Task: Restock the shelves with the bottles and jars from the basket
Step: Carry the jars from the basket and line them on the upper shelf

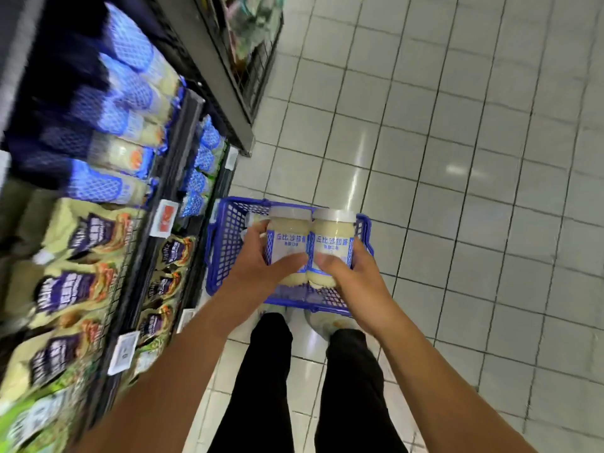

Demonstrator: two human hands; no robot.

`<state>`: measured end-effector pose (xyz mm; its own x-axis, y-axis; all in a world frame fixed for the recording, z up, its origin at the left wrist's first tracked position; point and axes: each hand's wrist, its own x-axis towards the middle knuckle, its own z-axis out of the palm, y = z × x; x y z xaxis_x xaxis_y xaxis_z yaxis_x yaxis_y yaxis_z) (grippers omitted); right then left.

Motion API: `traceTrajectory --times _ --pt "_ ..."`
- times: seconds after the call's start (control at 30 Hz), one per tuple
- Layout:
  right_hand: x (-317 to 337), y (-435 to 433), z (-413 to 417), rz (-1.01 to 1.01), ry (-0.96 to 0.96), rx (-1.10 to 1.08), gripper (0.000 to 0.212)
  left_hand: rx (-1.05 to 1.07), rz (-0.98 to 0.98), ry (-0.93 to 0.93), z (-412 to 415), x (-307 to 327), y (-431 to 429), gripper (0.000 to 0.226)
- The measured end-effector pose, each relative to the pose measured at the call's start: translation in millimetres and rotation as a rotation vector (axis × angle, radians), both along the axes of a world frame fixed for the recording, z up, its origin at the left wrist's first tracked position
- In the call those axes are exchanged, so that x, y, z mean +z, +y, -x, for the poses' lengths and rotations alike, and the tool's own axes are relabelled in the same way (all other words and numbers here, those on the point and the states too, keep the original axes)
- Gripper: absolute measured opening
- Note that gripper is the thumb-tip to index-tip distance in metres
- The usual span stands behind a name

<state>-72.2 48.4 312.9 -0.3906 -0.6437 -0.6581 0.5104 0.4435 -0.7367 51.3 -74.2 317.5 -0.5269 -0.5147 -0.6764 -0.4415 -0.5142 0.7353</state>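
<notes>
Two pale cream jars with white lids and blue-and-white labels are held side by side above the blue plastic basket on the floor. My left hand grips the left jar and my right hand grips the right jar. Another white-lidded jar shows inside the basket behind my left hand. The shelves to my left hold rows of similar jars and bottles with blue netted labels.
Lower shelf rows carry green and purple pouches and price tags. A second dark shelving unit stands further along the aisle. White floor tiles stretch to the right. My legs in black trousers and pale shoes stand just behind the basket.
</notes>
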Motion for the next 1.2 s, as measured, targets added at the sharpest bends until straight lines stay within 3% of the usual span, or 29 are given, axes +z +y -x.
traceTrajectory --times 0.23,0.4,0.53,0.67,0.9,1.03,1.2 --pt "81 -12 6 0.113 0.138 0.230 0.057 0.258 0.097 0.092 -21 92 21 0.065" --pt "129 -19 -16 0.197 0.196 0.362 0.061 0.462 0.142 0.169 -59 144 47 0.082" --pt "165 -25 -53 0.278 0.203 0.531 0.059 0.665 0.233 0.182 -102 176 76 0.073" --pt "194 -27 -102 0.362 0.200 0.732 0.042 0.874 0.318 0.190 -153 203 114 0.072" --pt "229 -5 -215 0.478 0.144 1.057 0.047 1.244 0.462 0.155 -240 234 200 0.066" --pt "240 33 -281 0.532 0.046 1.220 0.047 1.387 0.532 0.135 -287 250 264 0.080" --pt "260 94 -351 0.595 -0.050 1.408 0.053 1.517 0.623 0.100 -339 274 350 0.076"
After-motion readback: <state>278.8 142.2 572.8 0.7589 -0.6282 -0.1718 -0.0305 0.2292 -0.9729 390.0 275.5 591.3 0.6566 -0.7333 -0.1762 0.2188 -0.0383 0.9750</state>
